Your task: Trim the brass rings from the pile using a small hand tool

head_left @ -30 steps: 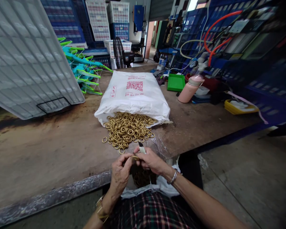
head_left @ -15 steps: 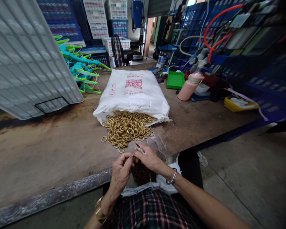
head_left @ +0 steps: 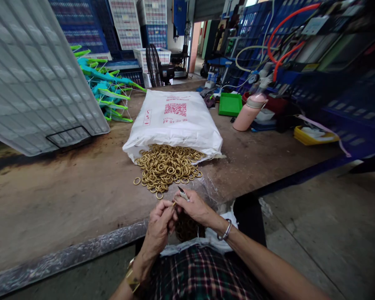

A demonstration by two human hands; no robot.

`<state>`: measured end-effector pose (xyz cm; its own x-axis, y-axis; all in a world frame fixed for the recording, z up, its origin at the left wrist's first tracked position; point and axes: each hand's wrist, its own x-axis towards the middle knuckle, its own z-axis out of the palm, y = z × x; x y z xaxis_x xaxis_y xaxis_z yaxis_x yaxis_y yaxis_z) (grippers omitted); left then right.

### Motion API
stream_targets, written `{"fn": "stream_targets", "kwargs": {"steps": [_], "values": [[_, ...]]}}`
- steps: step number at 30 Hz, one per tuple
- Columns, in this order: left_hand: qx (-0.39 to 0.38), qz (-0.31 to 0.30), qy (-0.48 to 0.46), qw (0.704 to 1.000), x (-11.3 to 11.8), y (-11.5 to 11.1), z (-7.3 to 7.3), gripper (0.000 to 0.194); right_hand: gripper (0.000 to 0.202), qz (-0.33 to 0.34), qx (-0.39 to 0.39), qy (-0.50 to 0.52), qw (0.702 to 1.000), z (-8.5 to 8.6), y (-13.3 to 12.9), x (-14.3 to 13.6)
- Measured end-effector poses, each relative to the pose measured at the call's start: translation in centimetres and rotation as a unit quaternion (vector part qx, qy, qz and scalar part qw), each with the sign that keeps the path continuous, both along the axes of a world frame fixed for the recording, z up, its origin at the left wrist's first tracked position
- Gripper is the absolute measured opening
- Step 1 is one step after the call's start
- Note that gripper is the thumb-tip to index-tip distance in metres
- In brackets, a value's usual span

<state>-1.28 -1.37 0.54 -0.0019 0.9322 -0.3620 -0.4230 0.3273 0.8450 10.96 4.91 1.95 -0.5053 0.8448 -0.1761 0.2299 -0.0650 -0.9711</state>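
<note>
Gold-coloured rings (head_left: 165,168) spill in a pile from the mouth of a white printed sack (head_left: 175,121) lying on the table. Just in front of the pile, my left hand (head_left: 160,223) pinches a single gold ring (head_left: 174,204), seen edge-on between the fingertips. My right hand (head_left: 197,209) is closed around a small knife (head_left: 183,193), its dark pointed blade showing past the fingers. The right fingertips meet the ring too. Below my hands, an open bag (head_left: 189,228) on my lap holds more rings, partly hidden by the hands.
A grey ribbed crate (head_left: 43,83) stands tilted at left, beside turquoise and green plastic parts (head_left: 108,89). A green tray (head_left: 230,104), a pink bottle (head_left: 249,113) and a yellow tray (head_left: 315,136) sit at right. The table's front edge (head_left: 81,246) is wrapped in plastic film.
My left hand has turned slightly and shifted a little to the right, and the ring at its fingertips shows more clearly. The right hand keeps the knife in nearly the same place.
</note>
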Motion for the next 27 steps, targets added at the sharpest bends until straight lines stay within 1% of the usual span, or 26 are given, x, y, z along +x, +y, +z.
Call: {"fn": "stream_targets", "kwargs": {"steps": [2, 5, 6, 8, 10, 13, 20, 24, 27], "values": [[0.001, 0.006, 0.000, 1.000, 0.0, 0.0, 0.0, 0.033, 0.023, -0.009, 0.023, -0.024, 0.999, -0.2, 0.0, 0.1], [0.005, 0.021, 0.006, 1.000, 0.0, 0.0, -0.1, 0.034, 0.019, -0.032, 0.114, -0.118, 0.986, -0.5, -0.1, 0.3], [0.009, 0.028, 0.009, 1.000, 0.0, 0.0, -0.2, 0.035, 0.016, -0.024, 0.149, -0.155, 0.976, -0.6, -0.2, 0.5], [0.015, 0.037, 0.020, 0.999, 0.0, 0.0, -0.3, 0.035, 0.012, 0.013, 0.205, -0.213, 0.955, -0.7, -0.5, 0.6], [0.019, 0.041, 0.030, 0.999, 0.0, 0.0, -0.4, 0.034, 0.013, 0.047, 0.234, -0.242, 0.941, -0.7, -0.9, 0.7], [0.018, 0.041, 0.038, 0.998, -0.1, 0.0, -0.7, 0.034, 0.014, 0.063, 0.254, -0.255, 0.931, -0.7, -1.2, 0.7], [0.028, 0.034, 0.057, 0.997, -0.1, -0.1, -0.9, 0.036, 0.020, 0.061, 0.277, -0.297, 0.912, -1.0, -1.1, 0.8], [0.035, 0.029, 0.044, 0.998, -0.1, -0.1, -0.8, 0.035, 0.019, 0.066, 0.286, -0.295, 0.909, -1.3, -1.2, 0.9], [0.043, 0.024, 0.045, 0.998, -0.2, -0.2, -0.9, 0.033, 0.018, 0.076, 0.274, -0.295, 0.912, -1.3, -1.1, 0.9]]}}
